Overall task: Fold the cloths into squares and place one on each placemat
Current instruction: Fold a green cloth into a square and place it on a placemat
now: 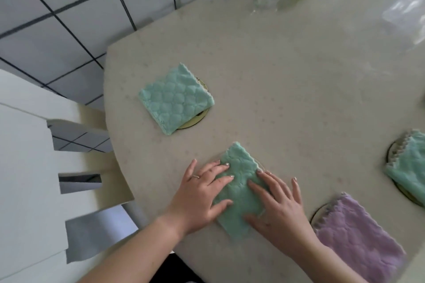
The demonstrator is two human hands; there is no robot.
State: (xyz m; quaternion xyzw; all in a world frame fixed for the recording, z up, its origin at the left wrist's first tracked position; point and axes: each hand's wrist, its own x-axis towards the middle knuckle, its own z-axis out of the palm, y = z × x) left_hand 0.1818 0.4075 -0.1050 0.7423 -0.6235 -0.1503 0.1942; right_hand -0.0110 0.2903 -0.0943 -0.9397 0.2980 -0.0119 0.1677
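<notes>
A folded green cloth [239, 188] is pressed flat near the table's [299, 76] front edge by the left hand [202, 197] and right hand [278, 207], fingers straight and spread, nothing gripped. Bare tabletop is seen beyond it. Whatever's under it is hidden. A purple cloth [358, 236] is cut off at right.
</notes>
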